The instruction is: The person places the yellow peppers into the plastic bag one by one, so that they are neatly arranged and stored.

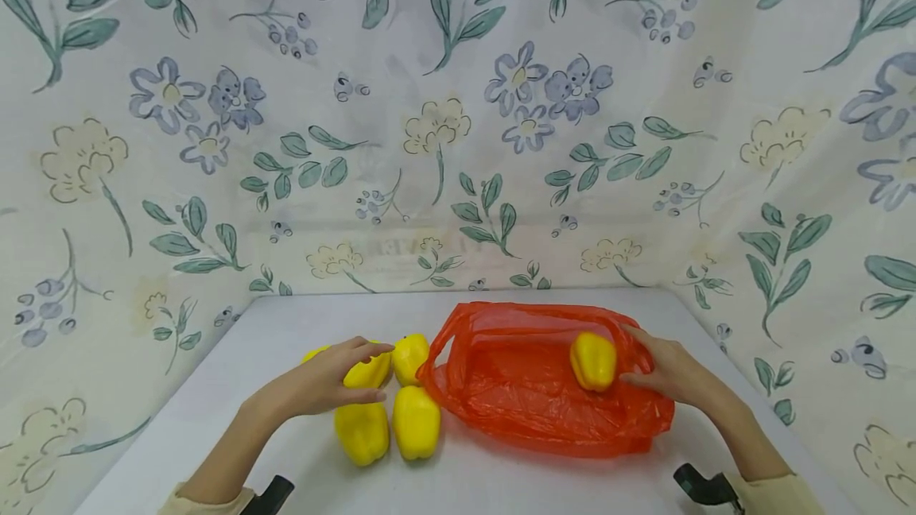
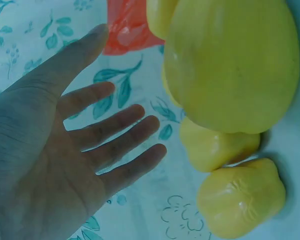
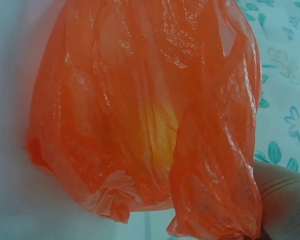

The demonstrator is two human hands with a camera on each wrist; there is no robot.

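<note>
My left hand (image 1: 325,378) hovers over several yellow bell peppers (image 1: 417,422) on the left of the table. In the left wrist view its fingers are spread and fairly straight, holding nothing, with a large pepper (image 2: 235,65) close beside them. To the right lies a red plastic bag (image 1: 522,396) with a bell pepper (image 1: 594,362) in it, which shows as a yellow patch (image 3: 160,135) through the film in the right wrist view. My right hand (image 1: 669,372) grips the bag's right end. Most of its fingers are hidden behind the plastic.
The bag's looped handle (image 1: 444,348) lies toward the peppers. White table surface (image 1: 501,487) shows in front of the bag. A floral cloth (image 1: 458,141) hangs behind the table and at both sides.
</note>
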